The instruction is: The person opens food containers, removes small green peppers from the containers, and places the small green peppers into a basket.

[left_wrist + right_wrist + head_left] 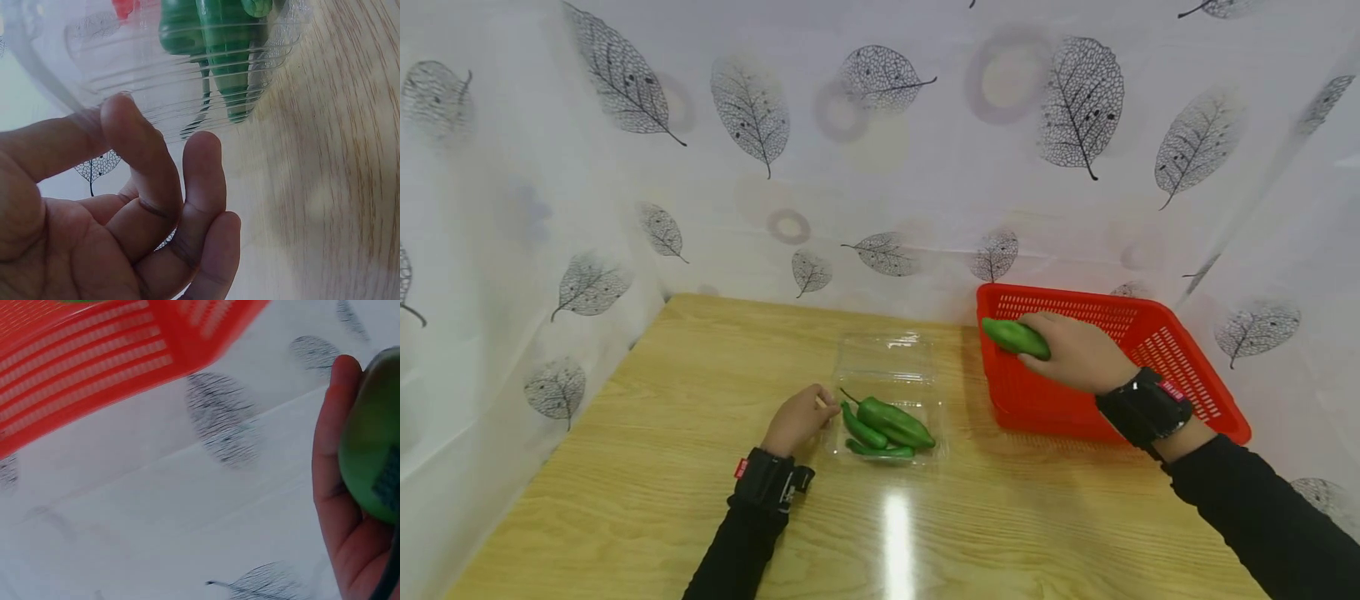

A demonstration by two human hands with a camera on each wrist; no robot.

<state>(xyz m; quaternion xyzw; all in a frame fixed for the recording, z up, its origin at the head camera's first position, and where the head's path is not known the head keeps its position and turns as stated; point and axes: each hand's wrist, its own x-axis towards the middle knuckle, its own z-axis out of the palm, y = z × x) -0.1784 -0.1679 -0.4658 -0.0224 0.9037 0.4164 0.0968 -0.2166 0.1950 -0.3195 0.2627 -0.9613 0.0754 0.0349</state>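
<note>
My right hand [1078, 354] grips a thick green pepper [1011, 335] above the red basket; in the right wrist view the pepper [375, 444] lies against the fingers, cut off by the frame edge. On the table, a clear plastic box [883, 392] stands with its lid [883, 354] folded back. Inside it lie a large green pepper [895, 421] with a thin stem and two slimmer green peppers, one [865, 429] slanted and one [880, 451] along the front. At the box's left edge, my left hand [797, 419] pinches the rim between thumb and a curled finger [134, 137].
The red slotted basket [1206, 375] stands at the table's back right. A bit of something green [75, 301] shows by it at the top of the right wrist view. Leaf-patterned white sheeting [880, 183] rises behind the wooden table [700, 367] and at both sides.
</note>
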